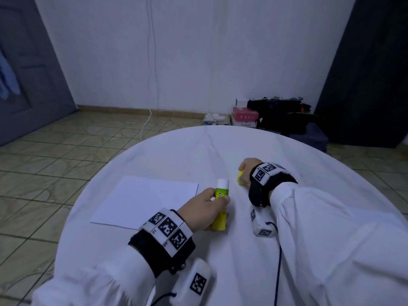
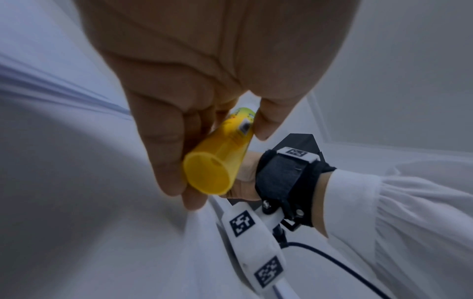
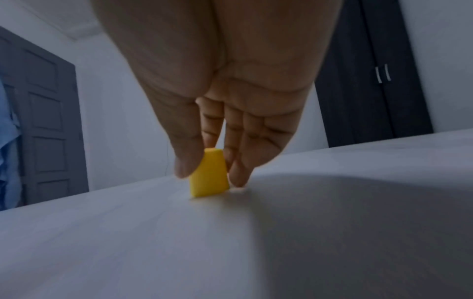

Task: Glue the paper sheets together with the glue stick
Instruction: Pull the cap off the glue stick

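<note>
On the white-clothed round table (image 1: 154, 272), the paper sheets (image 1: 141, 200) lie flat at the left. Just right of them, the left hand (image 1: 204, 208) curls its fingers and thumb around the uncapped yellow glue stick (image 1: 221, 203), its white glue tip pointing away from the person. Further right, the right hand (image 1: 247, 167) pinches the yellow cap (image 3: 209, 174), whose lower edge touches the cloth.
</note>
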Demonstrator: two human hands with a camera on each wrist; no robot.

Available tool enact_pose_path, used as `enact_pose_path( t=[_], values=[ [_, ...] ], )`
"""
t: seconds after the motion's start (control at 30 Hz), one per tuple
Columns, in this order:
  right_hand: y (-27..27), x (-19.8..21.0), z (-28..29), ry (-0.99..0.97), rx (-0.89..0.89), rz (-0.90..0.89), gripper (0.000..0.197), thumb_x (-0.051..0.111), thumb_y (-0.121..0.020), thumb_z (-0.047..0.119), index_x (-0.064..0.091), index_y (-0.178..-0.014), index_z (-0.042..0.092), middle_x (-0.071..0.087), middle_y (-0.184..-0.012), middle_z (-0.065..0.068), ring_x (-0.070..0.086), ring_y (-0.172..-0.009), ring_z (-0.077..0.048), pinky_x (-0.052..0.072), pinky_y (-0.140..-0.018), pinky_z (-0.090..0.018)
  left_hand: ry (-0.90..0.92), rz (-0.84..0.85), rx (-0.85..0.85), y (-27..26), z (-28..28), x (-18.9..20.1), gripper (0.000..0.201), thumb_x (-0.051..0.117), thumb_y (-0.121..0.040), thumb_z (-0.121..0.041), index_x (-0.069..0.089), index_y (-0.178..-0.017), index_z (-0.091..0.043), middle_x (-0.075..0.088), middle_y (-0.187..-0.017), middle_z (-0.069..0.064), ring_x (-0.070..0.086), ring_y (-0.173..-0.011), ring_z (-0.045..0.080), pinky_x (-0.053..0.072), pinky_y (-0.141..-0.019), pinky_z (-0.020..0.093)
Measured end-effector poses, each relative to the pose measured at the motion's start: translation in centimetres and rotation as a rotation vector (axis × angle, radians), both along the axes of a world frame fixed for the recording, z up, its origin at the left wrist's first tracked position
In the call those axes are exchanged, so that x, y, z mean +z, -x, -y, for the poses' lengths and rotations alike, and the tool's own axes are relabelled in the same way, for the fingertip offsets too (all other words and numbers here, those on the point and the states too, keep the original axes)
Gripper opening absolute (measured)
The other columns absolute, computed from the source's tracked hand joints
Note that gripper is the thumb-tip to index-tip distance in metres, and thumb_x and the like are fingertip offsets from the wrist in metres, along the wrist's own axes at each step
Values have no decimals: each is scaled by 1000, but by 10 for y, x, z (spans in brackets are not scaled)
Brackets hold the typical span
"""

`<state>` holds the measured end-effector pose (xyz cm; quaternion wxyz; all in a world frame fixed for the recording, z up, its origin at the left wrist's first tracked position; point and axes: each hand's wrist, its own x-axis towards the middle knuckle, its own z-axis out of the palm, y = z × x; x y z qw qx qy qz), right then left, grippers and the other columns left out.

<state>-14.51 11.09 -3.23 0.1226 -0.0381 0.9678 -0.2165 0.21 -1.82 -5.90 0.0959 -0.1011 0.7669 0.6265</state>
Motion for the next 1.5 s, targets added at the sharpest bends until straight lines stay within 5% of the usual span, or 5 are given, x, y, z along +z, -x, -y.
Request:
enact_pose_path(
  t=[0.33, 0.8, 1.03, 1.27, 1.5],
  values=[
    [-110, 7, -43, 666, -7, 153, 34, 63, -86, 11, 54, -119, 15, 62, -100, -6, 59, -86, -16, 44, -62, -24, 122, -180, 48, -20, -27, 27, 27, 74, -74, -34, 57, -89, -19, 64, -90, 2, 62, -85, 20, 49, -85, 33],
    [-192, 2, -79, 1601, -143, 304, 37, 67, -71, 3, 60, -105, -5, 63, -74, -9, 58, -63, -15, 48, -53, -22, -763, -231, 76, -52, -69, 55, 11, 60, -87, 1, 63, -95, -4, 61, -106, 17, 60, -96, 23, 53, -83, 25],
    [-203, 8, -72, 1503, -219, 530, 51, 41, -93, 52, 58, -79, 5, 46, -56, -5, 48, -51, -18, 40, -52, -27, -828, -249, 63, -58, -65, 55, 16, 59, -85, 4, 63, -100, -3, 63, -109, 19, 63, -96, 23, 57, -78, 21],
    [-204, 4, -61, 1595, -179, 282, 13, 60, -81, 17, 60, -92, 10, 61, -70, -4, 56, -63, -14, 42, -52, -27, -822, -257, 127, -53, -55, 56, 13, 60, -87, 0, 64, -99, -1, 64, -108, 19, 55, -121, 37, 50, -94, 29],
    [-204, 9, -51, 1497, -232, 457, 51, 35, -94, 56, 47, -74, 11, 41, -57, -4, 40, -50, -17, 27, -48, -23, -835, -258, 120, -55, -53, 59, 10, 59, -87, 2, 65, -94, -3, 70, -87, 7, 65, -94, 23, 54, -86, 25]
  ],
)
